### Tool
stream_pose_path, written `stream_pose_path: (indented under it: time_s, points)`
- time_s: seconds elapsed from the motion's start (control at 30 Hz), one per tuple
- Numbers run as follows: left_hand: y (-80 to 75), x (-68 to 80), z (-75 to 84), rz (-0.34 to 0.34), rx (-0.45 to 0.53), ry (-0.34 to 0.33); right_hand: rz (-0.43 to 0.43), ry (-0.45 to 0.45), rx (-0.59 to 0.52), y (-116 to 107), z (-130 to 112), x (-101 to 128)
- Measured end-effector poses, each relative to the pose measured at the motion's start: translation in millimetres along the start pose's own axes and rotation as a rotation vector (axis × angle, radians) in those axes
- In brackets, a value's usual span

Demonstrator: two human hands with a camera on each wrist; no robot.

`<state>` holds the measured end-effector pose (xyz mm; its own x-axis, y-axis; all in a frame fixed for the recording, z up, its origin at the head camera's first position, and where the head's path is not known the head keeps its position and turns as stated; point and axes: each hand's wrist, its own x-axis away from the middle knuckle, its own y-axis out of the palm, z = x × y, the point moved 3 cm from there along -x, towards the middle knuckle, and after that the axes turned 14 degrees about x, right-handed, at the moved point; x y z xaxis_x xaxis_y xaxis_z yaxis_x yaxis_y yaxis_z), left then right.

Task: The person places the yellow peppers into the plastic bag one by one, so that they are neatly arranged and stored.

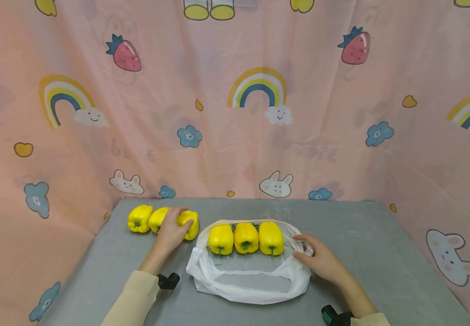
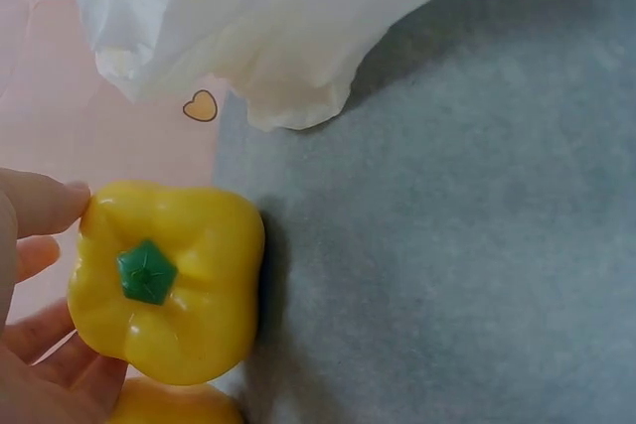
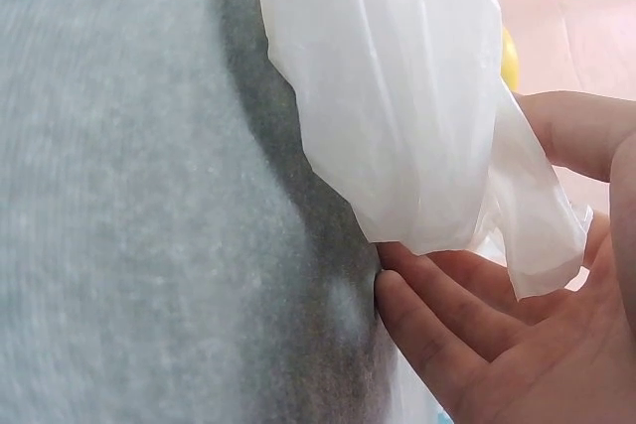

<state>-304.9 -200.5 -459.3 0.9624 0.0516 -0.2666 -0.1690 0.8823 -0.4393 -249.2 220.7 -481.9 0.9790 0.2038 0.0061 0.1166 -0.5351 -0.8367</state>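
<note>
My left hand (image 1: 171,232) grips a yellow bell pepper (image 2: 169,280) between thumb and fingers; its green stem faces the left wrist camera. This pepper is the rightmost of three in a row at the back left, beside another pepper (image 1: 140,219) at the row's left end. A white plastic bag (image 1: 255,295) lies with its mouth spread wide in the middle. Inside it, three yellow bell peppers (image 1: 246,238) stand side by side along the back. My right hand (image 1: 320,259) holds the bag's right side, with the handle loop between thumb and fingers.
A grey tabletop (image 1: 386,271) lies under everything. Behind it and along both sides hangs a pink curtain (image 1: 218,172) printed with rainbows, strawberries and rabbits. Black straps with camera mounts (image 1: 169,281) sit on both wrists.
</note>
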Motion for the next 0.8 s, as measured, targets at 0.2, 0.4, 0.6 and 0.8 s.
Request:
stream_pose_path:
  time_s: [0.2,0.4,0.6,0.8]
  points:
    - [1.8,4.4,-1.6,-0.009,-0.024,-0.015,-0.003,0.005,0.0,0.9,0.9,0.0]
    - [2.7,9.7,0.3,-0.028,-0.064,-0.026,-0.003,0.004,0.0,1.0,1.3,-0.6]
    - [2.2,12.7,0.1,-0.078,-0.082,-0.059,-0.004,0.011,0.01,1.6,1.3,-0.1]
    - [0.5,14.8,0.5,-0.109,-0.066,-0.072,0.002,0.009,0.004,1.6,0.0,0.6]
